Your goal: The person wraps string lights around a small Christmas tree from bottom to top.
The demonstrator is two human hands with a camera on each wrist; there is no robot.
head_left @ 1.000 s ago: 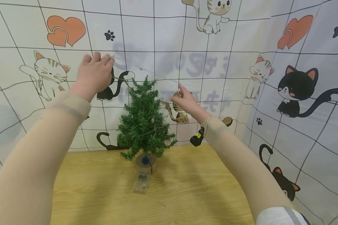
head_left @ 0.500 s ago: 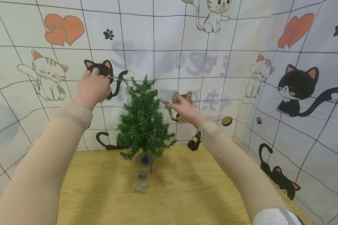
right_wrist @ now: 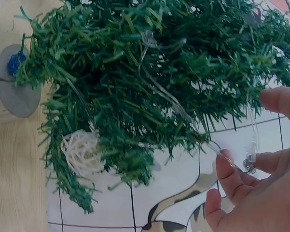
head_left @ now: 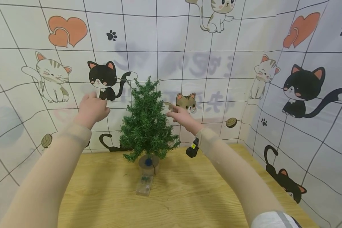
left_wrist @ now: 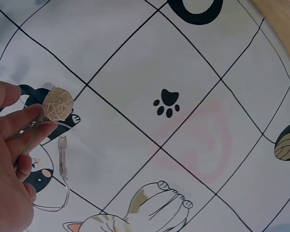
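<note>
A small green artificial Christmas tree (head_left: 148,126) stands upright against the back cloth. To its left, my left hand (head_left: 91,109) holds part of a string of fairy lights with clear wire. In the left wrist view a pale woven ball (left_wrist: 58,104) sits at its fingertips, and a loop of wire (left_wrist: 66,193) hangs below. Close to the tree's right side, my right hand (head_left: 183,118) holds the clear wire (right_wrist: 224,155) between its fingers, beside a small tangle. More wire (right_wrist: 166,94) runs over the branches, where another white woven ball (right_wrist: 81,152) hangs low.
The tree's round base (head_left: 156,165) rests on a wooden table (head_left: 188,196). A flat clear box (head_left: 144,186) lies in front of it. A cloth backdrop (head_left: 171,38) with printed cats rises behind and at the right. A black wrist camera (head_left: 192,151) hangs under my right wrist.
My left hand has come down, from above the treetop's level to beside the upper branches. My right hand has also lowered and moved slightly left, closer to the tree.
</note>
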